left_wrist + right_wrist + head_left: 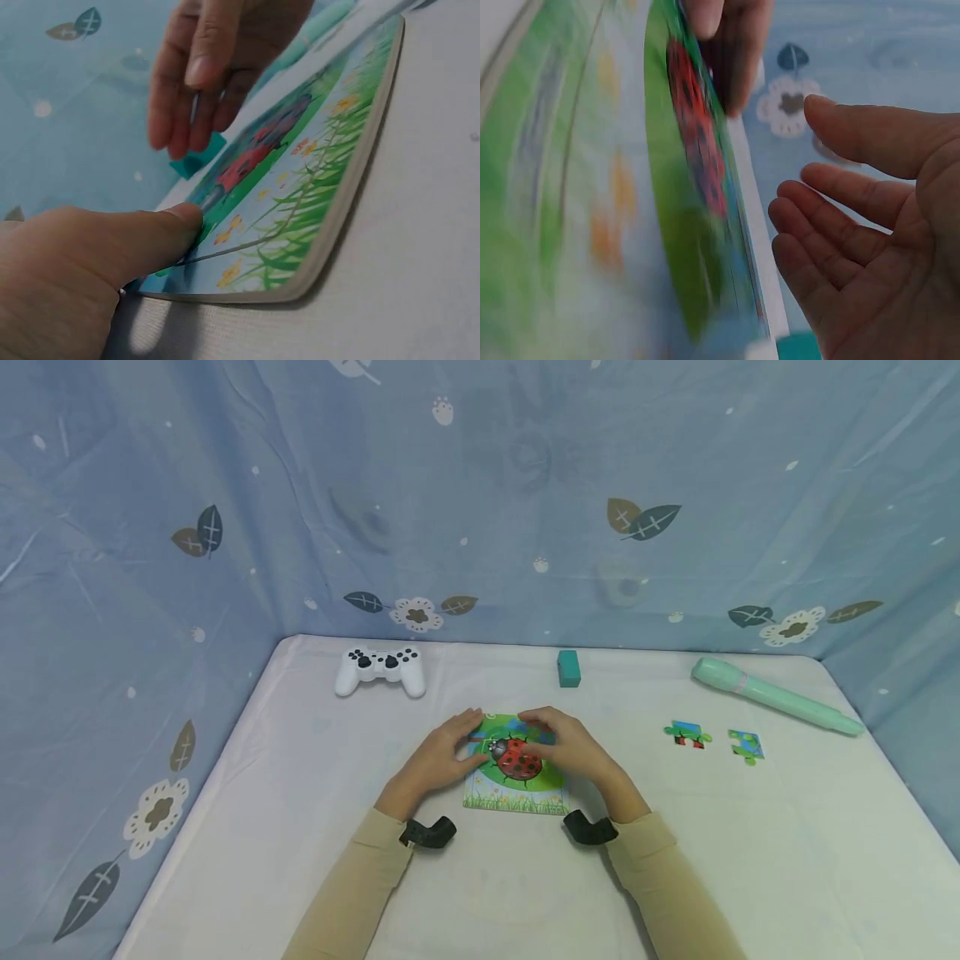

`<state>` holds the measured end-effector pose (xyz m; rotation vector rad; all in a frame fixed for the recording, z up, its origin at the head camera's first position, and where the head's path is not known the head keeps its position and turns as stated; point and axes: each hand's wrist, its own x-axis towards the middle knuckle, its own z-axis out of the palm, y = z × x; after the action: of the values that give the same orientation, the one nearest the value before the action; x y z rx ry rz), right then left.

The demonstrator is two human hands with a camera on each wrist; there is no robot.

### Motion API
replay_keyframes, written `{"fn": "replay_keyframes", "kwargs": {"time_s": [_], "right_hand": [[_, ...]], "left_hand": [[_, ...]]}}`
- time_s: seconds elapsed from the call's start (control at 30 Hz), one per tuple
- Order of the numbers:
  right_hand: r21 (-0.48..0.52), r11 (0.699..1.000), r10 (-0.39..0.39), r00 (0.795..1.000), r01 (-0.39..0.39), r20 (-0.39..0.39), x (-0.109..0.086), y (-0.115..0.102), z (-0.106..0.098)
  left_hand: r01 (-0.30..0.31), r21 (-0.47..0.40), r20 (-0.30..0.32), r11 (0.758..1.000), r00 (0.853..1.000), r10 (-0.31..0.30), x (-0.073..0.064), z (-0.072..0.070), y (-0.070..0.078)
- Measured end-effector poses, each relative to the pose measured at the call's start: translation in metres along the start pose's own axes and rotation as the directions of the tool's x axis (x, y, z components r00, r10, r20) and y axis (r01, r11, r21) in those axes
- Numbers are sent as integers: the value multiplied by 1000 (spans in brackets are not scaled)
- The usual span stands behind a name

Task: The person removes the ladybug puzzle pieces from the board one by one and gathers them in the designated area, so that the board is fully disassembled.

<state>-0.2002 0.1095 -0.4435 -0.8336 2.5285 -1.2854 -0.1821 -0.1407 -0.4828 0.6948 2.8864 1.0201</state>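
We're looking at tan, folks: left sleeve (347,887), plain; right sleeve (673,883), matching | here, black and curved: left wrist piece (433,833), right wrist piece (592,830) (quite the pair!) | left hand (441,753) and right hand (573,748), both bare!

Right hand (870,225), fingers loosely bent, beside a blurred picture board (622,187); left hand (741,52) near its edge

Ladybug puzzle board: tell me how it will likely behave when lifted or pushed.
The ladybug puzzle board is probably stiff, given its thick edge in the left wrist view. Lying flat, it should slide rather than tip. Its inner seam suggests the middle might shift if tilted.
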Motion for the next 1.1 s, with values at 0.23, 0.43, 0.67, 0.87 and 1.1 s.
{"fn": "replay_keyframes", "kwargs": {"time_s": [0.23, 0.43, 0.67, 0.87, 1.1], "right_hand": [[-1, 1000, 3, 998, -3, 55, 11, -5, 20], [-130, 991, -34, 998, 41, 56, 13, -4, 29], [-265, 960, -80, 996, 88, 41, 15, -3, 36], [-243, 967, -66, 997, 70, 26, 15, -2, 39], [-209, 977, -50, 999, 51, 8, 15, -1, 41]], "left_hand": [[-7, 35, 11, 999, 1000, 6, -1, 4, -2], [-18, 64, 12, 998, 1000, 17, -1, 4, -1], [-8, 76, 18, 997, 1000, 7, -2, 0, 1], [-9, 89, 10, 996, 1000, 9, -2, 1, 1], [5, 91, 7, 996, 1000, -5, -2, 2, 1]]}}
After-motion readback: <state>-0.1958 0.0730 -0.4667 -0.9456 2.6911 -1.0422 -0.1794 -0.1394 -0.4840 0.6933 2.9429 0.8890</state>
